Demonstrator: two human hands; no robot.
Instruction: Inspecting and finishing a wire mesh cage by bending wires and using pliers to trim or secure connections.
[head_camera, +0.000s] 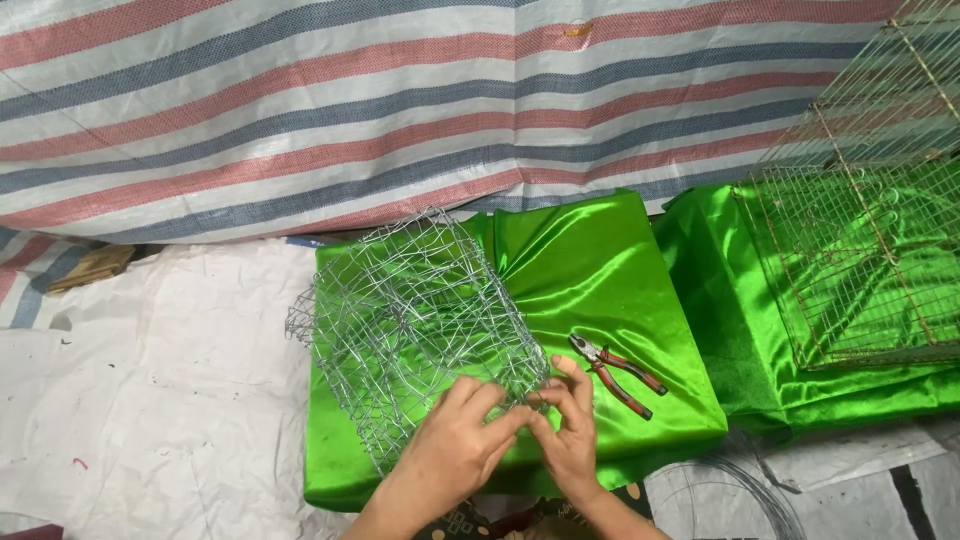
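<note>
Head view, looking down. Left hand (462, 432) and right hand (566, 430) meet at the near right corner of a rolled wire mesh cage piece (420, 325), a loose cylinder of silver hexagonal netting lying on a green satin cushion (590, 260). Left fingers curl together over the mesh edge, thumb pressing toward the right hand. Right fingers are pinched on what looks like a wire end at the same corner, though the strand itself is too thin to make out for sure.

Red-handled pliers (620, 375) lie on the cushion just beside the right hand, untouched, jaws pointing up-left. A second green cushion (730, 300) sits to the right, carrying a finished rectangular wire cage (870, 240), tilted. A coil of loose wire (740, 490) lies on the white floor sheet (150, 380) near the bottom right. A striped tarpaulin (400, 100) covers the back.

Doing this step well: the left hand should pin both mesh edges flush so they don't spring apart while the right twists the strand tight and close to the joint. Keep fingertips off cut ends. Bare-finger twists likely stay slack, so the pliers within reach suit the final tightening.
</note>
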